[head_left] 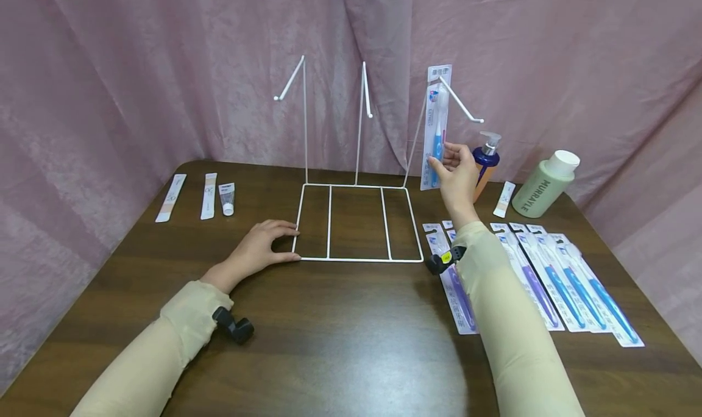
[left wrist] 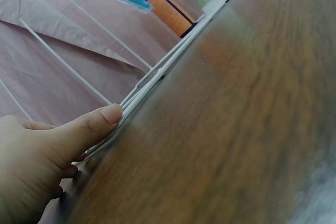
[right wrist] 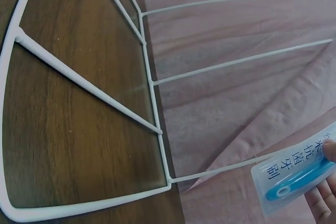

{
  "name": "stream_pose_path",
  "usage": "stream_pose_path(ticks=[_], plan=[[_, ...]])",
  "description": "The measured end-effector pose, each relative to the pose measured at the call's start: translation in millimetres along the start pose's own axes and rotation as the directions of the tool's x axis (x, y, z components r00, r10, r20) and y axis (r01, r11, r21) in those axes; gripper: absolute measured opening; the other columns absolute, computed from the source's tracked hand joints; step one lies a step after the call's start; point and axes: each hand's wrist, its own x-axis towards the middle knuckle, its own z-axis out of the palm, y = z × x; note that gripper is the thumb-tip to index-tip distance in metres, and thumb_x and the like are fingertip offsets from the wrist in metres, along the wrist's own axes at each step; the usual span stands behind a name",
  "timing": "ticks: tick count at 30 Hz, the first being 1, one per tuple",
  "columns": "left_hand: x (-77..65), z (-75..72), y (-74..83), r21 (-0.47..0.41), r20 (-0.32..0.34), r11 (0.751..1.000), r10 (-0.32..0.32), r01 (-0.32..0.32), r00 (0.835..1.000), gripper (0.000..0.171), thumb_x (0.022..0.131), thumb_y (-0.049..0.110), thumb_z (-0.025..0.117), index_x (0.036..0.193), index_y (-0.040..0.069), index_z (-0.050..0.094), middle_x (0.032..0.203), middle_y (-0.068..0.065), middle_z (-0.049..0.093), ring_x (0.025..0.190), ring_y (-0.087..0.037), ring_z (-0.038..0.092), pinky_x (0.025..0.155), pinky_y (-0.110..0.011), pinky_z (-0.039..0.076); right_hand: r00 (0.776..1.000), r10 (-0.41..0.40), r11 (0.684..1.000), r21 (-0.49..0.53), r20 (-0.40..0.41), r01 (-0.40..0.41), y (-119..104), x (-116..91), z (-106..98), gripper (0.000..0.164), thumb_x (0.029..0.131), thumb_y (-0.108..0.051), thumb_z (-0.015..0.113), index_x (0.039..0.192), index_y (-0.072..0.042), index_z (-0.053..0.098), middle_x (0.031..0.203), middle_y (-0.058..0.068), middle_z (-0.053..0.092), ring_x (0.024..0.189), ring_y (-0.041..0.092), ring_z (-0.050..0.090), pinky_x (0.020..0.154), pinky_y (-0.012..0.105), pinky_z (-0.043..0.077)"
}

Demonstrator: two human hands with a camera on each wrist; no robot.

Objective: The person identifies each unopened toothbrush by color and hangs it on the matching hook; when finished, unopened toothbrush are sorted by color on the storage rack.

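A white wire display rack stands on the table, with three upright rods ending in hooks. My left hand grips the front left corner of its base; in the left wrist view the thumb lies against the front rod. At the right-hand hook a blue toothbrush in a clear blister pack hangs upright, the hook's arm passing through near its top. My right hand pinches the pack's lower part by its edges. In the right wrist view the blue handle end shows beside my fingers.
Several packed toothbrushes, purple and blue, lie at the right. Behind them are a green bottle, an orange pump bottle and a sachet. Two sachets and a small tube lie at the left. A pink curtain hangs behind.
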Motion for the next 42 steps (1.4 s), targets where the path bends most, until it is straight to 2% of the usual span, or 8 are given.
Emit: stream_pose_path(ticks=[7,12,17,21,27,35,41,42], plan=[[1.2,1.1,0.1,0.005,-0.001,1.0,0.006,-0.006,1.0,0.053,0.077,0.038,0.079,0.12,0.008,0.067,0.13,-0.012,0.061,0.126,-0.035,0.05,0.107,-0.057,0.034,1.0,-0.006,1.0,-0.021,0.006,0.006,2,2,2,0.041,0.084,-0.008,0.072,0.121,0.002,0.058,0.112,0.018,0.062,0.09,0.014,0.057,0.087,0.024,0.052],[0.6,0.9,-1.1,0.004,-0.011,1.0,0.01,-0.01,1.0,0.052,0.077,0.037,0.079,0.118,0.008,0.067,0.129,-0.012,0.062,0.125,-0.035,0.05,0.107,-0.056,0.035,0.999,-0.033,0.999,-0.039,-0.001,0.033,2,4,2,0.039,0.085,-0.008,0.071,0.12,0.002,0.06,0.11,0.019,0.064,0.092,0.018,0.061,0.086,0.022,0.053],[-0.1,1.9,-1.7,0.006,-0.018,1.0,0.015,-0.015,1.0,0.052,0.077,0.038,0.079,0.118,0.008,0.067,0.128,-0.012,0.062,0.125,-0.035,0.051,0.106,-0.056,0.035,0.999,-0.039,0.998,-0.04,0.016,0.04,0,5,-7,0.039,0.085,-0.008,0.071,0.121,0.002,0.06,0.109,0.018,0.062,0.094,0.019,0.061,0.084,0.018,0.052],[-0.6,2.7,-3.3,0.009,-0.032,1.0,0.021,-0.02,0.999,0.053,0.076,0.038,0.08,0.118,0.008,0.068,0.128,-0.012,0.062,0.124,-0.035,0.051,0.106,-0.056,0.036,0.998,-0.051,0.995,-0.088,0.045,0.055,-7,7,-20,0.04,0.087,-0.011,0.07,0.123,0.001,0.059,0.111,0.017,0.062,0.098,0.02,0.061,0.086,0.019,0.051],[1.3,1.6,-2.9,0.009,-0.023,1.0,0.022,-0.022,0.999,0.053,0.076,0.037,0.079,0.118,0.008,0.067,0.128,-0.013,0.062,0.124,-0.036,0.051,0.106,-0.057,0.036,0.993,-0.045,0.971,-0.228,0.105,0.068,-20,10,-56,0.041,0.089,-0.021,0.069,0.126,-0.006,0.06,0.114,0.015,0.062,0.102,0.019,0.06,0.086,0.016,0.049],[1.3,-0.6,-1.6,0.013,-0.02,1.0,0.022,-0.022,1.0,0.053,0.076,0.037,0.079,0.119,0.007,0.067,0.129,-0.013,0.062,0.125,-0.036,0.05,0.106,-0.057,0.035,0.972,-0.059,0.93,-0.342,0.228,0.137,-26,7,-118,0.044,0.089,-0.024,0.068,0.126,-0.001,0.058,0.11,0.018,0.061,0.078,-0.016,0.047,0.072,0.0,0.04],[1.7,0.2,0.0,0.01,-0.015,1.0,0.025,-0.025,1.0,0.054,0.076,0.037,0.08,0.119,0.007,0.067,0.129,-0.013,0.062,0.125,-0.036,0.05,0.106,-0.057,0.036,0.946,0.022,0.851,-0.502,0.323,0.152,-16,1,-170,0.052,0.09,-0.04,0.066,0.129,-0.008,0.057,0.111,0.014,0.061,0.076,-0.021,0.042,0.066,0.005,0.036],[1.7,0.3,0.5,0.008,-0.014,1.0,0.025,-0.025,1.0,0.054,0.076,0.037,0.08,0.119,0.007,0.067,0.129,-0.013,0.062,0.125,-0.036,0.05,0.106,-0.057,0.036,0.942,0.031,0.838,-0.523,0.335,0.159,-14,-1,-178,0.052,0.089,-0.041,0.065,0.129,-0.008,0.057,0.107,0.006,0.062,0.076,-0.021,0.041,0.065,0.006,0.036]])
